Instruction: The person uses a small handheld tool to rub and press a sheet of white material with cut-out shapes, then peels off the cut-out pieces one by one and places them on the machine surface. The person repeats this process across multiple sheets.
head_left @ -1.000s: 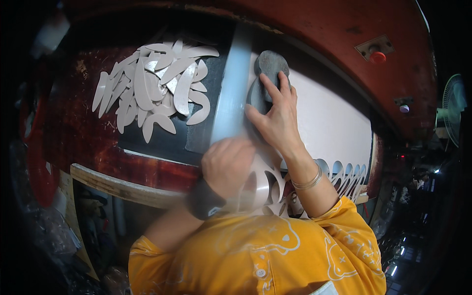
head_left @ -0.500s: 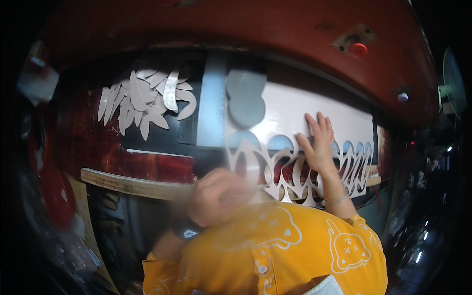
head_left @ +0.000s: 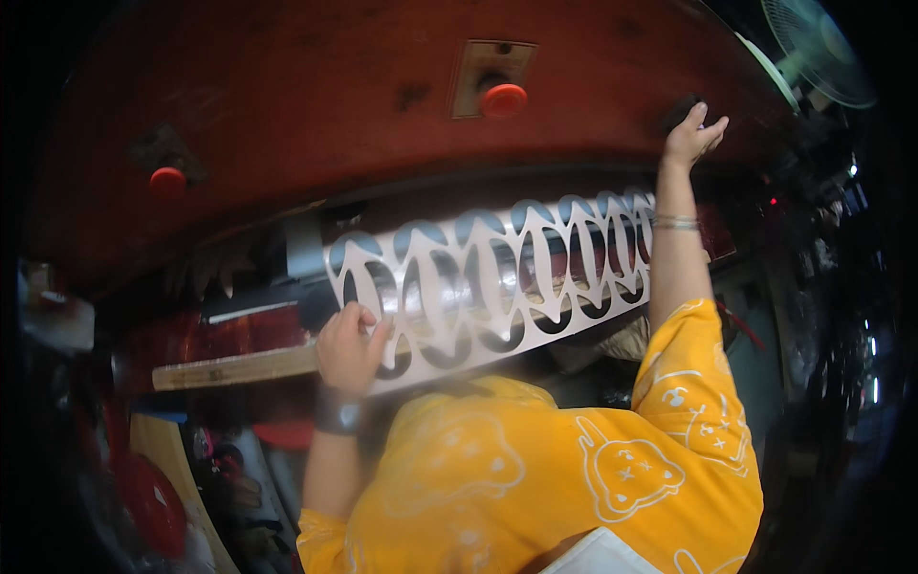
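A white sheet (head_left: 440,297) with rows of curved cut-outs stretches over the work surface below a big red machine head (head_left: 316,96). At the sheet's left edge is my left hand (head_left: 349,346), its fingers curled and closed. A dark rounded thing (head_left: 318,308) lies just beyond those fingers; whether they grip it or the sheet's edge is unclear. My right hand (head_left: 696,139) reaches far out to the right, up against the lower front of the machine head. Its fingers are apart, with the fingertips at a dark round control (head_left: 681,113).
Two red push buttons (head_left: 503,100) (head_left: 167,181) stick out from the machine head. A few loose white cut pieces (head_left: 225,263) show dimly under it. A wooden bar (head_left: 234,368) runs along the near edge. At the far right stands a fan (head_left: 820,48).
My right hand has left the sheet and reached up to the machine head. My left hand is now at the sheet's left edge. The machine head now hides the grey shape and most loose pieces.
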Demonstrator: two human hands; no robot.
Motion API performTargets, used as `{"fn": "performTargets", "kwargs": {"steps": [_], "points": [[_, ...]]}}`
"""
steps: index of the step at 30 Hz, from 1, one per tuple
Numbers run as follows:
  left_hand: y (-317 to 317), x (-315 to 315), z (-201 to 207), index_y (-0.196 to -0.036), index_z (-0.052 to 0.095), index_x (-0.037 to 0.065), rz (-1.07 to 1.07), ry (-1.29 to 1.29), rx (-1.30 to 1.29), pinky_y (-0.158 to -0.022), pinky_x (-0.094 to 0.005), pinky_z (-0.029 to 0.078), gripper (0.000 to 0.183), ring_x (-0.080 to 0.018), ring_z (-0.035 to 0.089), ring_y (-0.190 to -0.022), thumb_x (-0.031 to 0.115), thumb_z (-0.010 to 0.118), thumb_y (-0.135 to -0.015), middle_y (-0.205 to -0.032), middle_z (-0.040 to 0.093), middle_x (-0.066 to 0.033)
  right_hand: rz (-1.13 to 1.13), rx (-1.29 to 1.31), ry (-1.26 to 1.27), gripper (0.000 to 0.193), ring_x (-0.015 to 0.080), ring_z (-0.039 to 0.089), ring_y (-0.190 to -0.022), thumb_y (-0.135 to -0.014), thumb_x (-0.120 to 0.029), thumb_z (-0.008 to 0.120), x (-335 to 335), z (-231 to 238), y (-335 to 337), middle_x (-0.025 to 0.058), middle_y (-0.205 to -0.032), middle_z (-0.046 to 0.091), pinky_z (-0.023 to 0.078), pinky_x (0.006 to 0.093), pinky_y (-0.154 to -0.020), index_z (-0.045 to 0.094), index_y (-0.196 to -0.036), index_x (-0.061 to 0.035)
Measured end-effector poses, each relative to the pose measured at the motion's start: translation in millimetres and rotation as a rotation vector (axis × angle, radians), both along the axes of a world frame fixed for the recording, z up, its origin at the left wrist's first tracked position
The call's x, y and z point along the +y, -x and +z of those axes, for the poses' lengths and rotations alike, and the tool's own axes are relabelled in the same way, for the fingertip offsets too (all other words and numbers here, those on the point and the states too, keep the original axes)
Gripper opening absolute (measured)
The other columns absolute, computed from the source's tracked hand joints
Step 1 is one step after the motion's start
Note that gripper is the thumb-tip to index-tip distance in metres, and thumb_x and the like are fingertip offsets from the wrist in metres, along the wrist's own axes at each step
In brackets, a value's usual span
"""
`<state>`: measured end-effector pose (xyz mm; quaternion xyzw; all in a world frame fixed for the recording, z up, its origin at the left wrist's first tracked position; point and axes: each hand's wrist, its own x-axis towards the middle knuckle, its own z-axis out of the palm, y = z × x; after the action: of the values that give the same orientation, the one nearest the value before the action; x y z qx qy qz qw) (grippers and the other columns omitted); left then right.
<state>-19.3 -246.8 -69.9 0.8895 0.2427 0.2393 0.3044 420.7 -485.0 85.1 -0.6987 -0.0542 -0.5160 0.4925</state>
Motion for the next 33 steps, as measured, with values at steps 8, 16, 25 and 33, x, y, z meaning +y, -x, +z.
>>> {"fn": "performTargets", "kwargs": {"steps": [8,16,25,33], "points": [[-1,-3,-1,-0.075,0.054,0.007,0.062,-0.008,-0.017,-0.066,-0.0412,0.046,0.025,-0.0308,0.059,-0.073,0.027,0.069,-0.08,-0.07,0.058,-0.0091,0.522,0.219,-0.243,0.08,0.0287,0.029,-0.137,-0.098,-0.042,0.046,-53,-49,64,0.0232,-0.151,0.02,0.022,0.0356,-0.112,0.004,-0.147,0.0044],[2,-6,-1,-0.074,0.053,0.007,0.066,-0.04,-0.009,-0.067,-0.0424,0.046,0.024,-0.0322,0.059,-0.074,0.024,0.069,-0.079,-0.072,0.059,-0.0104,0.841,0.373,1.228,0.039,0.0296,0.045,-0.112,-0.078,-0.026,0.072,-33,-132,250,0.0155,-0.116,0.051,0.031,0.0441,-0.098,0.064,-0.111,-0.0062],[2,-5,5,-0.074,0.053,0.007,0.069,0.01,0.042,-0.071,-0.0413,0.047,0.025,-0.0321,0.06,-0.077,0.024,0.07,-0.08,-0.075,0.061,-0.0122,0.687,0.409,1.326,0.045,0.0316,0.05,-0.105,-0.075,-0.03,0.072,-19,-115,270,0.0149,-0.113,0.053,0.034,0.045,-0.09,0.061,-0.111,-0.0057],[2,-4,-6,-0.075,0.055,0.007,0.06,0.087,-0.012,-0.07,-0.0433,0.046,0.02,-0.0328,0.059,-0.078,0.021,0.069,-0.079,-0.075,0.059,-0.0123,0.789,0.647,1.542,0.048,0.0343,0.053,-0.106,-0.078,-0.036,0.07,-10,-85,254,0.0177,-0.116,0.053,0.037,0.0458,-0.089,0.061,-0.114,-0.0055]]}}
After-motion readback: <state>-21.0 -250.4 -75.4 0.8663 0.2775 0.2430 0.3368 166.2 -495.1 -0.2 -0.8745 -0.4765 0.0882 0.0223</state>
